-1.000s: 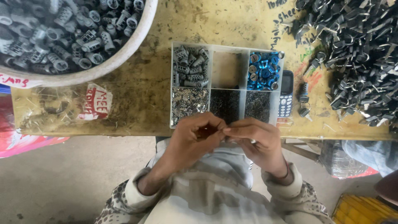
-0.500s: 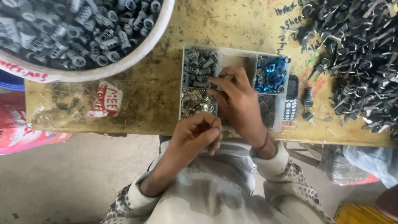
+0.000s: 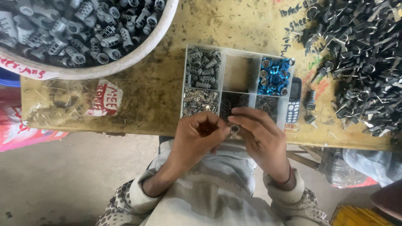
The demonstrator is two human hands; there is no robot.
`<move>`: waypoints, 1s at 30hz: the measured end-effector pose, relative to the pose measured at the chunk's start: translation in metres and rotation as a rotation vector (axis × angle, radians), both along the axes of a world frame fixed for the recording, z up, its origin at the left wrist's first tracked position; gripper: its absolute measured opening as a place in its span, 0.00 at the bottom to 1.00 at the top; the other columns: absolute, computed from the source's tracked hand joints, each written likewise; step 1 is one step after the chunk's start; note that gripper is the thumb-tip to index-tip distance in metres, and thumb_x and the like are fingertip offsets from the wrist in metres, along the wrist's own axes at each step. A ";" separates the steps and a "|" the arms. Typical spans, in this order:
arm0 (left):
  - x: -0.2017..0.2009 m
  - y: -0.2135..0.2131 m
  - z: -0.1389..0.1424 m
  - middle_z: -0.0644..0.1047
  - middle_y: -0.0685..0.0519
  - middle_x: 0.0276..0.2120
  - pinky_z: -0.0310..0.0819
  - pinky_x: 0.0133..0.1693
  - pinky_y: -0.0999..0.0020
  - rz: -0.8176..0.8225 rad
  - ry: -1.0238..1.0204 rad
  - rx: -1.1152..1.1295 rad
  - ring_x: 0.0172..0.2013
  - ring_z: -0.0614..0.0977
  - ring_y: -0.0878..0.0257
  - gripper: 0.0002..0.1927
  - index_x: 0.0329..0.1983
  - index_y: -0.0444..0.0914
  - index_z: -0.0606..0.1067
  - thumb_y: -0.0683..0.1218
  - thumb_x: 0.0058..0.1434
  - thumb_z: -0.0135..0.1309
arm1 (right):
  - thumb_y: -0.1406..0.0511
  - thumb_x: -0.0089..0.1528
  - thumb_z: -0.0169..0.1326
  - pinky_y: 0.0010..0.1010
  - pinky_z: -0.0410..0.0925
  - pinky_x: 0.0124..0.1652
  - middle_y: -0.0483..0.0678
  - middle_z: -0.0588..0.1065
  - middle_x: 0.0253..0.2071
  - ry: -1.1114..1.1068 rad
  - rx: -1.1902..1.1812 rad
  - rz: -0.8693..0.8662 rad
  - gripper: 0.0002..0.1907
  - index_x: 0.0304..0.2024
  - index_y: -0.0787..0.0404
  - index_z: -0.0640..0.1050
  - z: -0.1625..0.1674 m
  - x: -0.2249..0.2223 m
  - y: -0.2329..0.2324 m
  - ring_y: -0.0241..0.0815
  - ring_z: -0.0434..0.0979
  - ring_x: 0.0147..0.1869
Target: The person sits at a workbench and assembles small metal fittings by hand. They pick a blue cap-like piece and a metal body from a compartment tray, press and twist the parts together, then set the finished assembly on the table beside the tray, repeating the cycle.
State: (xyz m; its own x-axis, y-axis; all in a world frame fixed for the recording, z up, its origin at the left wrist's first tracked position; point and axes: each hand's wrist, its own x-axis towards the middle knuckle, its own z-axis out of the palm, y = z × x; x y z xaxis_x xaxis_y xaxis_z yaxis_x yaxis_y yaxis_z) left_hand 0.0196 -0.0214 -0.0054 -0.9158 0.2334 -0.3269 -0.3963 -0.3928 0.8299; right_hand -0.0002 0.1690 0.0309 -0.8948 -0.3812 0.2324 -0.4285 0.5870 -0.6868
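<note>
Grey metal sleeves fill the big white basin (image 3: pixel 138 54) at far left, well apart from the action. Moving right, the left hand (image 3: pixel 197 140) sits curled just off the near edge of the yellow bench (image 3: pixel 159 100), fingers bent inward and thumb tip pressed toward a small part (image 3: pixel 234 128). That little round piece, metallic with a dark centre, sits right between the two hands, pinched at the fingertips; it is too small to say which way its long axis runs. Immediately right of it, the right hand (image 3: pixel 261 142) comes in with forefinger and thumb closed on the same piece, so both hands share the grip and neither is clearly nearer. The piece lies to the right of the left hand and to the left of the right hand, just below the near row of the compartment tray (image 3: pixel 221 91). Blue caps (image 3: pixel 274 76) sit in the tray's far right cell, a small phone (image 3: pixel 294 100) beside it, and a heap of dark clips (image 3: pixel 364 62) at far right.
</note>
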 end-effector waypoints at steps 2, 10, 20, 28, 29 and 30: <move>0.001 0.000 0.005 0.77 0.57 0.24 0.69 0.22 0.80 -0.008 -0.002 -0.067 0.22 0.74 0.76 0.05 0.37 0.32 0.78 0.40 0.64 0.61 | 0.78 0.58 0.62 0.31 0.76 0.47 0.51 0.78 0.52 0.040 -0.009 0.020 0.20 0.51 0.60 0.80 0.002 0.000 0.002 0.46 0.82 0.52; 0.003 0.008 0.012 0.77 0.57 0.21 0.63 0.19 0.80 -0.017 0.004 -0.167 0.19 0.72 0.76 0.06 0.33 0.33 0.77 0.39 0.63 0.62 | 0.80 0.54 0.60 0.30 0.78 0.47 0.51 0.78 0.51 0.176 0.035 0.087 0.23 0.51 0.60 0.83 0.002 0.002 0.022 0.44 0.83 0.51; -0.005 0.012 -0.006 0.73 0.56 0.21 0.63 0.18 0.78 -0.233 -0.103 0.193 0.18 0.71 0.74 0.05 0.33 0.33 0.75 0.36 0.62 0.60 | 0.78 0.55 0.63 0.28 0.76 0.41 0.50 0.79 0.48 0.039 -0.102 0.171 0.20 0.48 0.59 0.83 0.004 0.000 0.047 0.41 0.83 0.46; 0.000 0.025 0.001 0.75 0.56 0.24 0.62 0.20 0.80 -0.071 -0.003 -0.008 0.20 0.70 0.74 0.03 0.36 0.35 0.74 0.35 0.64 0.56 | 0.78 0.55 0.63 0.28 0.77 0.41 0.50 0.78 0.46 0.046 -0.076 0.198 0.19 0.49 0.64 0.82 0.010 -0.001 0.050 0.41 0.84 0.44; 0.003 0.030 0.005 0.76 0.56 0.27 0.64 0.22 0.80 -0.047 0.057 -0.077 0.23 0.71 0.74 0.03 0.38 0.35 0.73 0.36 0.66 0.55 | 0.78 0.56 0.64 0.29 0.77 0.40 0.49 0.78 0.46 0.069 -0.042 0.147 0.17 0.48 0.64 0.83 0.012 0.000 0.047 0.41 0.84 0.43; 0.005 0.034 0.007 0.77 0.56 0.30 0.65 0.25 0.81 -0.022 0.117 -0.146 0.26 0.72 0.74 0.02 0.41 0.35 0.73 0.36 0.68 0.54 | 0.78 0.56 0.65 0.29 0.76 0.39 0.49 0.78 0.45 0.092 -0.008 0.097 0.16 0.47 0.65 0.83 0.013 0.002 0.042 0.41 0.83 0.43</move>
State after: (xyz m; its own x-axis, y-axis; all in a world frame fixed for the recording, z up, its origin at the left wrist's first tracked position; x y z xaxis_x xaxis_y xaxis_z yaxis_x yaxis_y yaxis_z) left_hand 0.0244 0.0128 0.0015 -0.9448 0.2116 -0.2500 -0.3006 -0.2571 0.9185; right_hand 0.0019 0.2105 0.0439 -0.8285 -0.4630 0.3150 -0.5446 0.5346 -0.6463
